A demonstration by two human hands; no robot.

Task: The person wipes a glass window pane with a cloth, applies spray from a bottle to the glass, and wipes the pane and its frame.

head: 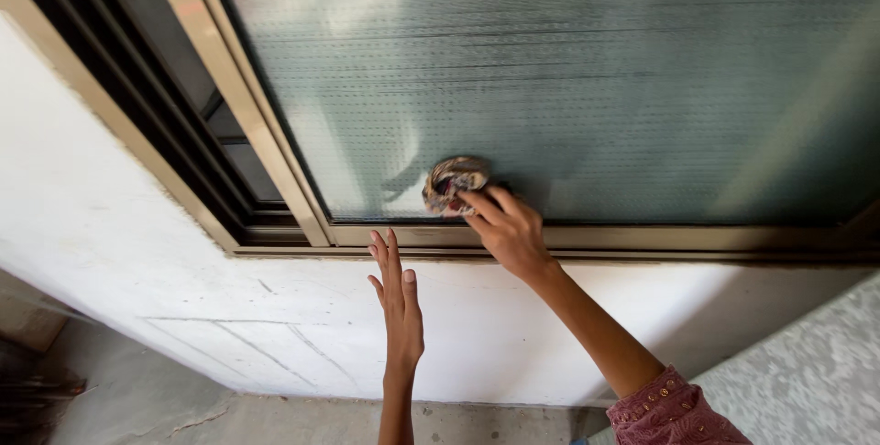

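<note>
My right hand grips a crumpled patterned cloth and presses it against the lower part of a frosted, textured glass window pane. My left hand is flat with its fingers together and straight, resting against the white wall just below the window frame, fingertips near the bottom rail. A dark pink sleeve with small dots covers my right forearm.
The window sits in a tan metal sliding frame with dark tracks to the left. Below it runs a white plastered wall with thin cracks. A grey concrete floor lies underneath, and a speckled grey surface is at the lower right.
</note>
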